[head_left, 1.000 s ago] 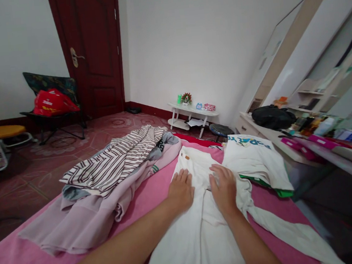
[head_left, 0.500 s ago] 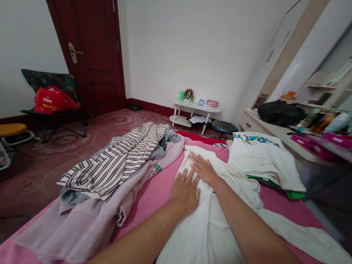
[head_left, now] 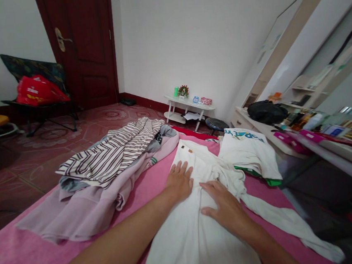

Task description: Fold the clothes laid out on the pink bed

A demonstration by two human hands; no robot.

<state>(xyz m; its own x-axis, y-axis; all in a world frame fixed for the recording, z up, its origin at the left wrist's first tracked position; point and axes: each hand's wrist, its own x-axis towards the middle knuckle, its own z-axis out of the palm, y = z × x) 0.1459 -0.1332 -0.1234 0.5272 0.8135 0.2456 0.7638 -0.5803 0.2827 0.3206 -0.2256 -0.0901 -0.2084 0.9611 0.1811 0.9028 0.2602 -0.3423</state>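
A white long-sleeved top [head_left: 186,234] is spread lengthwise before me, with two small tags, one dark and one brown, near its far end. One sleeve stretches out to the right, and the cloth is bunched in folds by the shoulder. My left hand [head_left: 180,182] lies flat on the top's left part, fingers extended. Nearer to me, my right hand [head_left: 225,205] rests on the right part by a lengthwise crease, thumb and fingers apart. Neither hand grips the cloth.
Beneath lies a pink bed cover [head_left: 150,188]. To the left is a pile with a striped shirt [head_left: 118,152] over a pale pink garment [head_left: 78,216]. Folded white printed shirts [head_left: 249,152] lie to the right, beside a cluttered dresser [head_left: 243,119]. A small white table [head_left: 188,102] stands beyond.
My right hand has drawn back toward me, down the top, and its thumb has spread. My left hand still lies flat on the cloth. The two tags now show. The view has shifted slightly.
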